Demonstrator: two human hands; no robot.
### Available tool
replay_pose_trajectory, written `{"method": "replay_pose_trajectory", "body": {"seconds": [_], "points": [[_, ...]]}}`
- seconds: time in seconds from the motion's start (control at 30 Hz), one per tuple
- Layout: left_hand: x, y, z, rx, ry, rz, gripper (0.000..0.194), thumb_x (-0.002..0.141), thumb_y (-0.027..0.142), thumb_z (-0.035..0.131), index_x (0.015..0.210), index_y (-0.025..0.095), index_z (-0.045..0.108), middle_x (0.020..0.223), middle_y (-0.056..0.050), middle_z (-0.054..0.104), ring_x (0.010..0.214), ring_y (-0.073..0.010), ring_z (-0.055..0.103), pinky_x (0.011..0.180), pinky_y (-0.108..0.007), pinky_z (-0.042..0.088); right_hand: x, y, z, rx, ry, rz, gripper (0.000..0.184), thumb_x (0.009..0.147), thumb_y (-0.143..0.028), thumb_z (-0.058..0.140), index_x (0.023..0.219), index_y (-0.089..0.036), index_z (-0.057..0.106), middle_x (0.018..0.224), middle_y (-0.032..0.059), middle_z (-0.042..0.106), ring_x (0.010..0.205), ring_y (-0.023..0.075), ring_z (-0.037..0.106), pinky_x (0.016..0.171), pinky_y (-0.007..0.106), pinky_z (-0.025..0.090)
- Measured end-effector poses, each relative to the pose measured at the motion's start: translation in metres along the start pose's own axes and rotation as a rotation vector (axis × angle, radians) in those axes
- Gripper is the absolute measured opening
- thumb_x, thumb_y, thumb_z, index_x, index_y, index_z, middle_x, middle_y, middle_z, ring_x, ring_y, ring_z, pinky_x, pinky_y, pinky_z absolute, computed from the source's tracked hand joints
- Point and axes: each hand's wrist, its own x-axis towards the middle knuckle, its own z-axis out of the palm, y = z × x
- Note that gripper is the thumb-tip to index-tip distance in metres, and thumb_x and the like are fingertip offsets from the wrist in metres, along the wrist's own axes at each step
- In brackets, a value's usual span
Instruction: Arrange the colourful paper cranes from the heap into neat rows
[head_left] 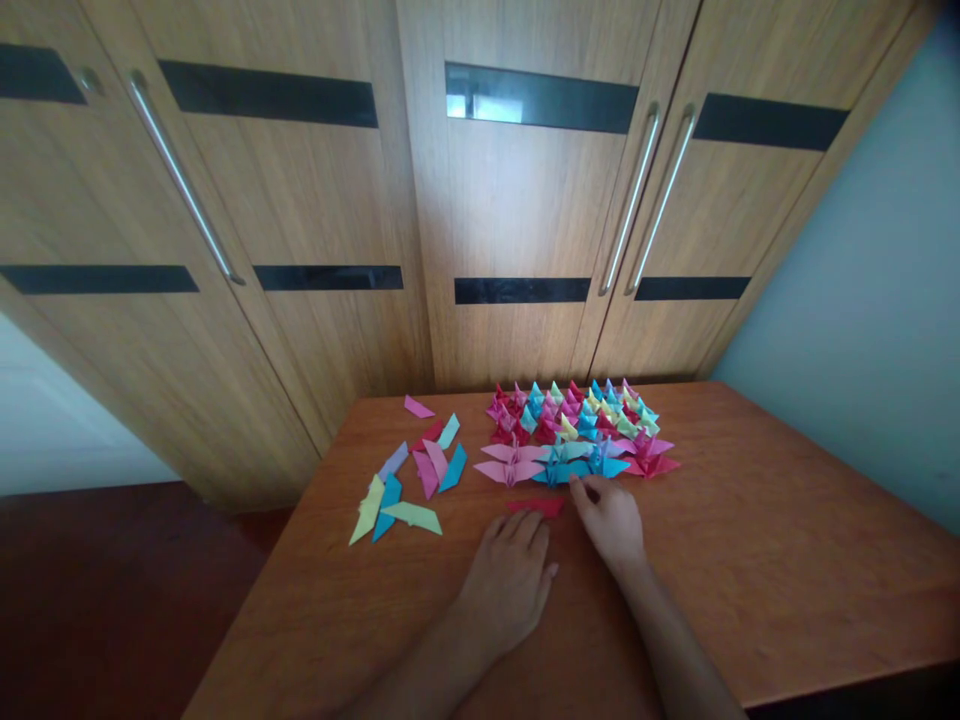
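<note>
My left hand [514,575] lies palm down on the table, fingers stretched out, their tips at the near edge of a flat folded red paper piece [538,506]. Just right of that piece, my right hand [613,522] has its fingers curled, and the fingertips pinch at the near edge of a blue paper crane [559,473]. That crane stands in the front row with its wings spread, beside a pink crane [511,470] and a red crane [651,465]. Part of the grip is hidden by the hand itself.
Behind the front row, several small colourful cranes [570,408] stand in close rows. Loose folded paper pieces in yellow [367,510], blue [453,468] and pink [429,470] lie on the left of the wooden table [750,540]. Wooden cupboard doors [517,210] rise behind it.
</note>
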Motion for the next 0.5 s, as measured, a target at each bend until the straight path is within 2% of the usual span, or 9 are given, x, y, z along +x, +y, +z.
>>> {"method": "replay_pose_trajectory", "body": {"seconds": [0.1,0.2,0.5], "points": [[0.001,-0.003,-0.001,0.01,0.001,-0.019,0.036,0.089,0.028,0.043,0.122,0.016,0.05,0.13,-0.011,0.051,0.12,-0.0267,0.045,0.103,-0.044,0.033,-0.002,-0.003,0.001,-0.098,-0.117,0.036,0.041,0.089,-0.043,0.037,0.063,-0.022,0.061,0.062,0.0017,0.063,0.059,0.0146,0.056,0.053,0.024,0.028],[0.002,-0.005,-0.001,0.0,-0.006,-0.024,0.037,0.089,0.028,0.043,0.123,0.016,0.05,0.132,-0.011,0.05,0.122,-0.0269,0.043,0.103,-0.044,0.033,-0.003,-0.006,0.002,-0.173,-0.213,0.032,0.037,0.088,-0.042,0.04,0.067,-0.023,0.063,0.071,0.0029,0.066,0.065,0.0152,0.059,0.053,0.023,0.027],[0.003,-0.007,-0.001,-0.046,0.005,0.002,0.037,0.088,0.027,0.045,0.124,0.019,0.048,0.136,-0.01,0.045,0.127,-0.0258,0.038,0.107,-0.044,0.03,-0.003,-0.011,-0.002,-0.259,-0.335,0.047,0.036,0.089,-0.042,0.039,0.071,-0.024,0.065,0.079,0.0041,0.069,0.075,0.017,0.062,0.057,0.023,0.032]]}}
